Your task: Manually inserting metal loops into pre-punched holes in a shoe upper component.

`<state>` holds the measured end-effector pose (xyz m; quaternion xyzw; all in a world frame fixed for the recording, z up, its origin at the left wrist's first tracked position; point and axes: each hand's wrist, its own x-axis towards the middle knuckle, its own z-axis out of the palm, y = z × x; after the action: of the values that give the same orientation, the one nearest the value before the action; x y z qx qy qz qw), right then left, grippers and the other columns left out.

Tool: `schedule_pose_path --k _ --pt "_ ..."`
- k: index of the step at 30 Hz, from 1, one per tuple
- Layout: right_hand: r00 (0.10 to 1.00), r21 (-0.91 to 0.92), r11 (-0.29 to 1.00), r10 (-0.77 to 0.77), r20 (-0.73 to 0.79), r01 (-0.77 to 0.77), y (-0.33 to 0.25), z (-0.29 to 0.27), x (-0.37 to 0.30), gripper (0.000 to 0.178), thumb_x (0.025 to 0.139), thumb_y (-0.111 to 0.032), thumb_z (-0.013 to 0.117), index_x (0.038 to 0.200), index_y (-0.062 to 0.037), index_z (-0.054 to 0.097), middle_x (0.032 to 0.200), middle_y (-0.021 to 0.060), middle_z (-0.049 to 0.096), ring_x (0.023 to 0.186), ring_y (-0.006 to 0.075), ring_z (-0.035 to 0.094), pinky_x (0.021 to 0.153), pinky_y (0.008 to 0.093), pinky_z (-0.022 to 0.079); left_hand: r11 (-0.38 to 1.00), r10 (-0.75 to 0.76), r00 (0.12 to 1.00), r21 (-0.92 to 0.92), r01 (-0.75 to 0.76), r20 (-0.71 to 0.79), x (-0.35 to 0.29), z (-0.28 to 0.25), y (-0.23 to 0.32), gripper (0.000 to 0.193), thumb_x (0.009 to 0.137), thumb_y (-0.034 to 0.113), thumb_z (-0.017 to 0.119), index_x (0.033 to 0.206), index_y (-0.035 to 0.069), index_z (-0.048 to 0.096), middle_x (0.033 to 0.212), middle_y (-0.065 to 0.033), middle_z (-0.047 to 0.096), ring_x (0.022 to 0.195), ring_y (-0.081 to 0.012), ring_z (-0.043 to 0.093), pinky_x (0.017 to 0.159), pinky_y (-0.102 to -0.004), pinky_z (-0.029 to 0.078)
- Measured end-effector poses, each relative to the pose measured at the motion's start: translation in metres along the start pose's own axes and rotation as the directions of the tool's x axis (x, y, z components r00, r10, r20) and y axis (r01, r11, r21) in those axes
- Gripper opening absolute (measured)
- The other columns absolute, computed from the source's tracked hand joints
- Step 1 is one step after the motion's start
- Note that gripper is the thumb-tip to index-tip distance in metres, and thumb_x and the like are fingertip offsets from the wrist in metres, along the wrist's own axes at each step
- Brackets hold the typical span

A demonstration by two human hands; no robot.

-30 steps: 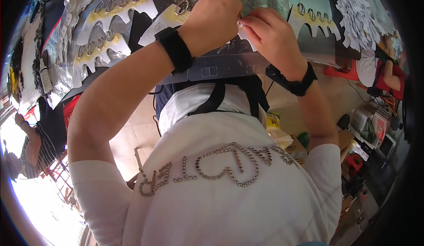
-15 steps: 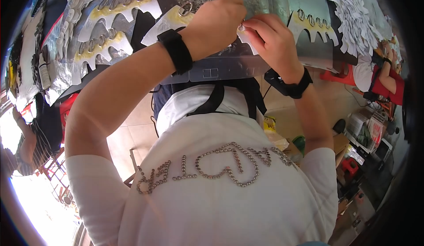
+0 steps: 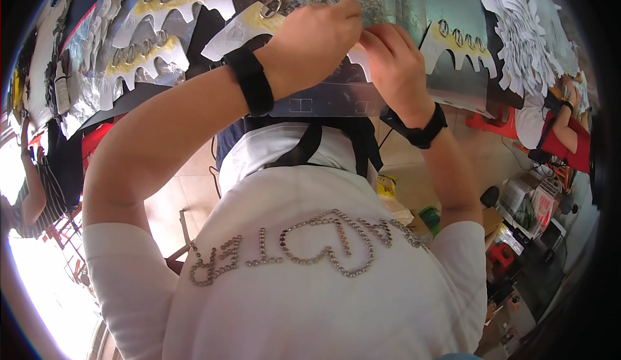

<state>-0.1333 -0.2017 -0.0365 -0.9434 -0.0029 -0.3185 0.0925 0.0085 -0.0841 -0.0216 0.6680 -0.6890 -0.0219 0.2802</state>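
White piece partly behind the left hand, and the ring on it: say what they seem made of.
White piece: perhaps card or stiff fabric, mostly matt; it looks flat and clean-cut. Ring: probably metal, polished; it is silvery with bright glints.

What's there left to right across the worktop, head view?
White bottle → lower-left ringed toothed piece → left hand → right hand → another ringed toothed piece → heap of white pieces.

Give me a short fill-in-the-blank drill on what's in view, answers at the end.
The left hand has a band coloured ____ at its wrist.
Right of the right hand, a white piece bears ____ metal rings.
The biggest shape that studs outline on the shirt is a ____.
Missing words: black; four; heart.
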Motion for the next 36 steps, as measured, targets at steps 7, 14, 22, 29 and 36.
schedule_pose_path --k 7,14,22,29,36 --pt "0.997 0.062 0.997 -0.054 0.055 0.051 0.011 -0.002 0.001 0.026 0.069 -0.002 0.066 0.093 -0.0068 0.063 0.085 0.0046 0.057 0.079 0.0226 0.059 0.068 0.0314 0.051 0.999 0.046 0.996 0.013 -0.047 0.078 -0.003 -0.006 -0.001 0.018 0.072 -0.004 0.059 0.09 -0.001 0.058 0.101 -0.009 0.056 0.083 -0.029 0.061 0.071 -0.0365 0.052" --pt "0.995 0.1 0.992 -0.08 0.065 0.074 0.016 -0.005 0.002 0.024 0.068 -0.002 0.067 0.092 -0.0062 0.063 0.087 0.0047 0.059 0.082 0.0225 0.06 0.07 0.0311 0.052 0.989 0.116 0.983 0.079 -0.128 0.14 -0.005 -0.009 -0.001 0.019 0.072 -0.001 0.059 0.09 0.0 0.058 0.102 -0.0088 0.056 0.087 -0.0288 0.06 0.072 -0.0361 0.052" --pt "0.989 0.138 0.982 -0.139 0.052 0.13 0.022 -0.006 0.003 0.021 0.069 -0.003 0.066 0.09 -0.0054 0.064 0.086 0.0042 0.058 0.081 0.0212 0.059 0.071 0.0297 0.052 0.972 0.214 0.976 0.085 -0.217 0.041 -0.01 -0.003 -0.005 0.018 0.071 0.004 0.06 0.089 0.0 0.059 0.097 -0.0082 0.056 0.088 -0.0257 0.059 0.073 -0.0339 0.052" --pt "0.98 0.116 0.979 -0.178 0.092 0.167 0.024 -0.007 0.003 0.016 0.074 -0.008 0.063 0.09 -0.0056 0.064 0.087 0.0034 0.056 0.085 0.02 0.058 0.072 0.0299 0.051 0.968 0.239 0.971 0.079 -0.239 0.011 -0.012 -0.002 -0.003 0.021 0.069 0.006 0.061 0.089 -0.002 0.06 0.099 -0.0104 0.057 0.088 -0.0268 0.059 0.074 -0.0339 0.052" --pt "0.972 0.117 0.976 -0.196 0.126 0.182 0.023 -0.01 0.004 0.015 0.075 -0.009 0.063 0.089 -0.0049 0.063 0.085 0.0032 0.055 0.082 0.0197 0.057 0.069 0.0299 0.05 0.979 0.195 0.981 0.064 -0.194 -0.002 -0.013 -0.002 0.002 0.021 0.068 0.005 0.062 0.087 -0.003 0.059 0.103 -0.0131 0.058 0.088 -0.0278 0.06 0.076 -0.0345 0.052"
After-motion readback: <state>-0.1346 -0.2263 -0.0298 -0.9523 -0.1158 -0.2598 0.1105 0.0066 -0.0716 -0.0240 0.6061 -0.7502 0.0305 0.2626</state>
